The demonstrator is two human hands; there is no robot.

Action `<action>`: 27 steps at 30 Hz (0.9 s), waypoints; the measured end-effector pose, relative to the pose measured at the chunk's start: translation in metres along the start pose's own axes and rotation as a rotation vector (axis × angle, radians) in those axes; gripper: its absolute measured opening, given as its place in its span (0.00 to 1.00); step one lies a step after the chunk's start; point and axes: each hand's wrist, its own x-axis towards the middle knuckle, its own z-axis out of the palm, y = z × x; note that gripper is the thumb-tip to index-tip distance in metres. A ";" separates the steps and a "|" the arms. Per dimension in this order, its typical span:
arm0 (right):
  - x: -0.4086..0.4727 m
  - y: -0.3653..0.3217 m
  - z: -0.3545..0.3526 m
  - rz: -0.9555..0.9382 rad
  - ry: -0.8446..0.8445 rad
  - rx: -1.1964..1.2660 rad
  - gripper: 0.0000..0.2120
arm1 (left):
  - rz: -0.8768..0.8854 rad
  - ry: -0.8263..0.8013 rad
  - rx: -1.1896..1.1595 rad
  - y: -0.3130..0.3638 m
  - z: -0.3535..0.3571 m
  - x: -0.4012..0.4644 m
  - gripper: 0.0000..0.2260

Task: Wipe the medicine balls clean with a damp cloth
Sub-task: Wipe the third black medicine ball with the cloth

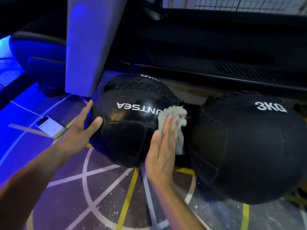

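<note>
kneeling view, looking down at two black medicine balls on a floor painted with white and yellow lines. the left medicine ball sits at the centre of your view, stitched lacing across its top and white lettering upside down on its face. your left hand lies flat against its side at nine o'clock, fingers straight and apart, thumb on the front panel, steadying it without gripping. your right hand is at the ball's three o'clock, fingers straight and close together, pressing a grey cloth against the skin; the cloth bunches above and hangs below the fingertips. the right medicine ball, marked 3kg, rests just beside at three o'clock, with the cloth in the gap between the two.

expect the ball to feel heavy and slightly soft, likely to roll if pushed from one side only. the panels look glossy, so a damp cloth will probably slide easily; the lacing and seams will likely snag it. brace with a flat palm opposite the wiping hand, and turn the ball by cupping its lower sides.

a white phone lies on the floor at nine o'clock. a pale pillar stands at eleven o'clock.
</note>
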 end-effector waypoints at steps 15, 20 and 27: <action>0.038 -0.003 -0.027 -0.182 -0.216 0.022 0.27 | -0.027 0.066 -0.060 -0.017 -0.005 -0.008 0.29; 0.117 -0.031 -0.014 0.233 -0.131 0.051 0.29 | -0.021 0.137 -0.019 -0.002 0.013 -0.002 0.28; 0.062 -0.029 -0.023 -0.445 -0.469 -0.119 0.25 | 0.002 0.127 -0.001 -0.005 0.007 -0.006 0.29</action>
